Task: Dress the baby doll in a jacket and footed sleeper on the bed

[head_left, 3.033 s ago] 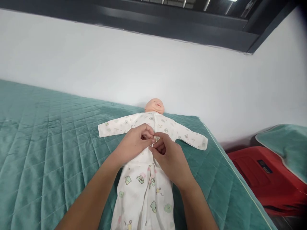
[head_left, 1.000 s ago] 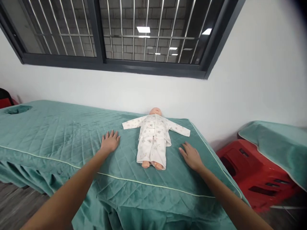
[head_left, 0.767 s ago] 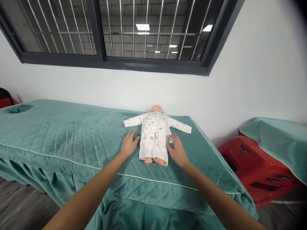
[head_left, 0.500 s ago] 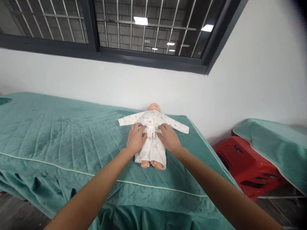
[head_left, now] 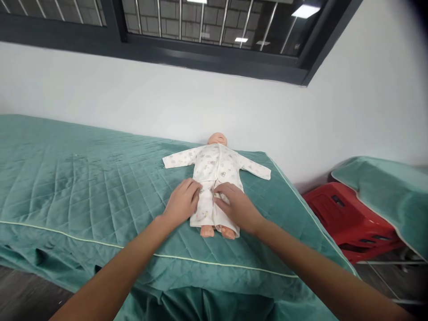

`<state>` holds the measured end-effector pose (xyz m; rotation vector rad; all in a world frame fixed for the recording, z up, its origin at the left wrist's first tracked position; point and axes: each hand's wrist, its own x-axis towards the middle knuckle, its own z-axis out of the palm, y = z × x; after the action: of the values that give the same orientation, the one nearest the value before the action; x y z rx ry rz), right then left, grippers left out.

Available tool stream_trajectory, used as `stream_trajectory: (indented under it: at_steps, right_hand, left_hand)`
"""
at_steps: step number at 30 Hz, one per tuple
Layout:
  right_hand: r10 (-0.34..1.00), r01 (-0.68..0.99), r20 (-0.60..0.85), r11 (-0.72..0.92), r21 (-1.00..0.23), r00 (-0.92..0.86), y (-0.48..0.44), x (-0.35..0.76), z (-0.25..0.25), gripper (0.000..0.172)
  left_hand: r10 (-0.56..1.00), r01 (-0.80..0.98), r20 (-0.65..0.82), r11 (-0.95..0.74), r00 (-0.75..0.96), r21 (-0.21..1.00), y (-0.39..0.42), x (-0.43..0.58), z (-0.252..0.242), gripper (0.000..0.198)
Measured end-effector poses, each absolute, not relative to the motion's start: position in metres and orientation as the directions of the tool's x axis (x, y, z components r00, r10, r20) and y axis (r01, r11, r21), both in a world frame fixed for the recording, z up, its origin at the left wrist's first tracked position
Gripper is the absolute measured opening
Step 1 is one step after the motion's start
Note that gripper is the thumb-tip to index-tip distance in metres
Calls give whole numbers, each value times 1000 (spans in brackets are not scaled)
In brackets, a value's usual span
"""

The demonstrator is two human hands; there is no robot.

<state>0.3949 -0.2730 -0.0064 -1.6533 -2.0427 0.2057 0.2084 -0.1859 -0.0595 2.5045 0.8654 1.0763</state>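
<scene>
A baby doll (head_left: 217,139) lies face up on a green quilted bed (head_left: 83,178), head toward the wall, arms spread. It wears a white printed shirt (head_left: 216,164) and matching trousers (head_left: 205,209); bare feet show at the bottom. My left hand (head_left: 182,203) rests on the doll's left hip side, fingers flat and touching the trousers' waist. My right hand (head_left: 236,207) lies over the other hip, fingers stretched across the waist toward the middle. Neither hand grips anything I can make out.
A white wall and a dark-framed barred window (head_left: 207,26) stand behind the bed. A red plastic stool (head_left: 347,218) sits on the floor to the right, beside another green-covered bed (head_left: 384,191). The bed's front edge has a pale piping line.
My hands went from the doll's chest to flat on the bed at either side, then closed in on its waist and slid down to the hips. The camera came closer and tilted down.
</scene>
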Motion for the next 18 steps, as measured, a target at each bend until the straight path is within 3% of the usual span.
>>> stream_trajectory:
  at_steps: [5,8,14,16,18]
  right_hand:
    - [932,831,195,361,-424,-305,-329,378,5,37]
    - [933,866,137,360,-347,-333,-342,375,8,40]
    - [952,960,143,278,-29,-272,-328,355,-7,9]
    - [951,965,167,264,-6,-259,-323,350,-9,7]
    - [949,964,200,261,-58,-245,-323,349,-8,6]
  left_hand:
    - [694,366,377,-673,613,643,-228,176,-72,24]
    - [712,413,282,-633,643,655,-247,170,-73,31]
    - [816,575,222,-542,534,613,-256,189,-65,11]
    - [843,554,191,-484,503,677,-256,190,-59,11]
    - [859,490,168,-425,484,761,-258,187,-50,8]
